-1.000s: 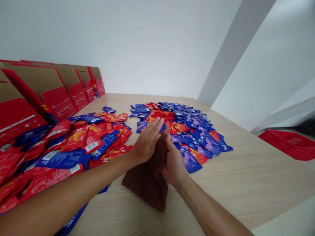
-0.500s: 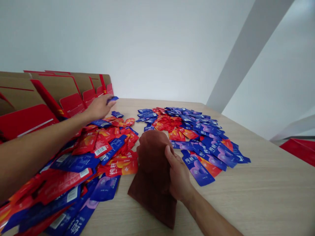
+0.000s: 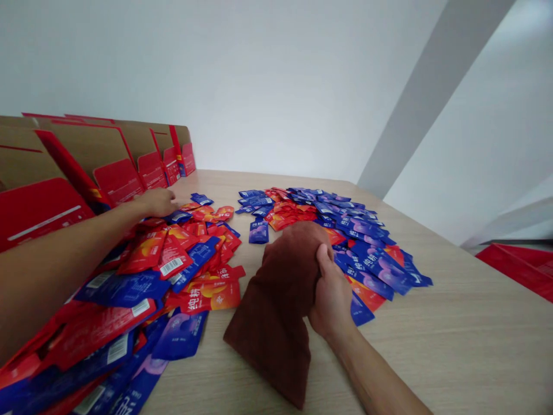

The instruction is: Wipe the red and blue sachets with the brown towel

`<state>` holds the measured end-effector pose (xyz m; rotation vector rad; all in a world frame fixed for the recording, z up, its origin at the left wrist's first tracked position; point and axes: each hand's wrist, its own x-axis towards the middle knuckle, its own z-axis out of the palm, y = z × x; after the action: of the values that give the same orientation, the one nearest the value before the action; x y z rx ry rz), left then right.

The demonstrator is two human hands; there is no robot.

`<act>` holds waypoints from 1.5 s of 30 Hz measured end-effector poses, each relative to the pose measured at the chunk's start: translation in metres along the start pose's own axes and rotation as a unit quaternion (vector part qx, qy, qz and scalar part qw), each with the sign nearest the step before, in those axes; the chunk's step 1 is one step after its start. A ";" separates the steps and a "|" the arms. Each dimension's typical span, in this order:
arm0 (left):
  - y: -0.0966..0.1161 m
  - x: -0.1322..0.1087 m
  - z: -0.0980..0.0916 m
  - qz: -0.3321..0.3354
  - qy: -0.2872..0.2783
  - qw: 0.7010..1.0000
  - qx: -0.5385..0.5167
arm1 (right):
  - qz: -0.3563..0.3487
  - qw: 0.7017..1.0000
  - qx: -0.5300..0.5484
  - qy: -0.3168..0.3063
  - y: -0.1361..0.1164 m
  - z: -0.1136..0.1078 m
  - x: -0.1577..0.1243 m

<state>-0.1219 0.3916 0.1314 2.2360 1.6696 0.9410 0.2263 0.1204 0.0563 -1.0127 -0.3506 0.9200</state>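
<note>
My right hand is wrapped round a dark brown cloth, lifting its upper part while its lower end lies on the wooden table. My left hand reaches out over the left heap of red and blue sachets, resting on its far end with the fingers lying flat and nothing visibly held. A second spread of red and blue sachets lies just beyond and to the right of the cloth. A single blue sachet lies between the two heaps.
Folded red and brown cardboard boxes stand in a row along the table's left side. A red tray sits off the table at the right. A white wall rises behind the far edge.
My left hand left the cloth, reached far left with a blue sachet, and now lies lower on the heap without it. My right hand shifted the cloth right and forward.
</note>
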 end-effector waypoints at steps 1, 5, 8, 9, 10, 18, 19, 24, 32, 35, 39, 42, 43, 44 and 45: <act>0.015 0.002 0.009 -0.016 -0.021 0.999 0.041 | 0.021 1.000 -0.015 0.014 0.001 0.002 -0.003; 0.089 -0.006 0.073 -0.019 -0.131 0.980 0.151 | 0.099 0.990 -0.044 -0.086 0.012 0.009 -0.020; 0.140 -0.021 0.128 -0.002 -0.193 0.965 0.177 | 0.127 0.973 -0.028 -0.192 0.016 0.009 -0.026; 0.153 -0.026 0.143 -0.002 -0.209 0.961 0.182 | 0.127 0.970 -0.026 -0.206 0.017 0.008 -0.026; 0.164 -0.030 0.156 -0.004 -0.223 0.957 0.187 | 0.125 0.969 -0.026 -0.213 0.017 0.007 -0.025; 0.188 -0.034 0.181 -0.028 -0.233 0.956 0.176 | 0.116 0.966 -0.013 -0.232 0.025 -0.001 -0.012; 0.187 -0.035 0.179 -0.033 -0.226 0.959 0.167 | 0.114 0.966 -0.008 -0.232 0.025 -0.001 -0.012; 0.183 -0.041 0.158 -0.067 -0.169 0.979 0.093 | 0.133 0.978 0.025 -0.156 0.021 -0.002 -0.003; 0.191 -0.093 0.106 0.043 -0.041 0.998 -0.015 | 0.111 0.989 0.088 0.050 0.011 -0.006 0.028; 0.207 -0.147 0.117 0.163 -0.042 0.984 -0.056 | 0.119 0.986 0.115 0.012 0.009 0.001 0.018; 0.220 -0.206 0.150 0.299 -0.039 0.947 -0.110 | 0.110 0.981 0.138 -0.086 0.014 0.004 0.005; 0.217 -0.215 0.168 0.336 0.005 0.933 -0.128 | 0.128 0.973 0.139 -0.130 0.019 0.002 0.003; 0.216 -0.212 0.170 0.335 0.015 0.934 -0.127 | 0.144 0.970 0.139 -0.140 0.021 0.002 0.002; 0.215 -0.208 0.171 0.329 0.025 0.935 -0.127 | 0.157 0.966 0.140 -0.147 0.022 0.002 0.000; 0.215 -0.202 0.171 0.322 0.037 0.937 -0.127 | 0.167 0.964 0.141 -0.153 0.023 0.003 -0.001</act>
<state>0.1162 0.1684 0.0325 2.6125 0.7506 1.2954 0.2123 0.1258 0.0388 -0.6736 -0.2995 1.3974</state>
